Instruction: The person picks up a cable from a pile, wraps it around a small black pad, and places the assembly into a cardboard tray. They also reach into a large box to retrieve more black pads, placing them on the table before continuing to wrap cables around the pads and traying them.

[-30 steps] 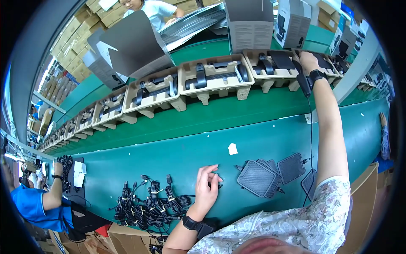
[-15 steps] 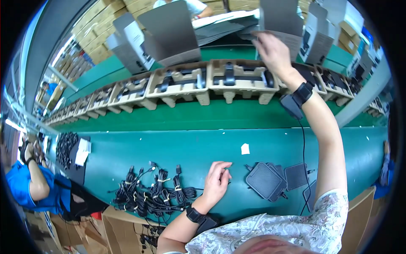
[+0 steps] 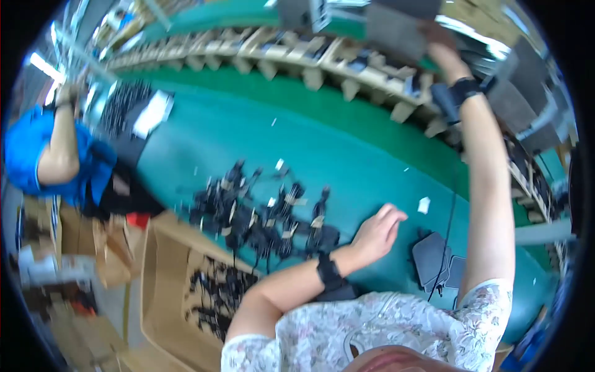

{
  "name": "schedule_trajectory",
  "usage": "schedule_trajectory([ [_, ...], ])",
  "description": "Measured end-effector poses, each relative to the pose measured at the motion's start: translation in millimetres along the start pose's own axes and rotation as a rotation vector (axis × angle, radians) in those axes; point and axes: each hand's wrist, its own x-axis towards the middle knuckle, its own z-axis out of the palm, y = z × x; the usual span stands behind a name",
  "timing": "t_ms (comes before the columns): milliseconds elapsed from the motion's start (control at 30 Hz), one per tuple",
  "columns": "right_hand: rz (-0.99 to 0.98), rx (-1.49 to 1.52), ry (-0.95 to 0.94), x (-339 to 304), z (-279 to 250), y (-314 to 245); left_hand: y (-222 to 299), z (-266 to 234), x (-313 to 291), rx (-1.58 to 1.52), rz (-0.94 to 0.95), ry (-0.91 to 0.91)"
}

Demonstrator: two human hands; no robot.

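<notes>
My left hand [image 3: 377,235] hovers low over the green table, fingers loosely bent and slightly apart, with nothing visible in them. It is nearest a pile of black cables [image 3: 266,214] bundled with pale ties, on its left. To its right lie flat dark grey pads [image 3: 431,257]. My right arm stretches far forward over the row of tan molded trays [image 3: 396,87]. My right hand [image 3: 441,44] is at a grey box flap [image 3: 396,31]; motion blur hides its fingers and whether they grip it. Both wrists wear black straps, the right one with a dark block [image 3: 445,102] beside it.
A brown carton [image 3: 167,291] with more black cables stands left of me, below the table edge. Further left, a person in blue [image 3: 56,155] works near another cable heap [image 3: 124,108] and white papers [image 3: 153,115]. More open grey boxes [image 3: 514,87] stand at far right.
The view has swung, shifting the table and trays. My right hand remains stretched forward at the grey boxes. My left hand stays beside the cables, still loosely bent.
</notes>
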Motion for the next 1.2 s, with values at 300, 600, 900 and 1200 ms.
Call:
schedule_trajectory([
  [300,-0.283,0.028,-0.123,-38,-18,-124,-4,1,-1,-0.023,-0.047,0.029],
  [600,-0.899,0.367,-0.919,-215,-26,-308,-33,20,-29,-0.502,-0.31,-0.246],
  [900,0.058,1.037,-0.904,-231,-51,-252,-27,14,4,-0.467,0.101,0.13],
  [1200,0.511,1.301,-0.607,-240,-154,-187,14,-32,17,-1.331,-0.324,0.014],
])
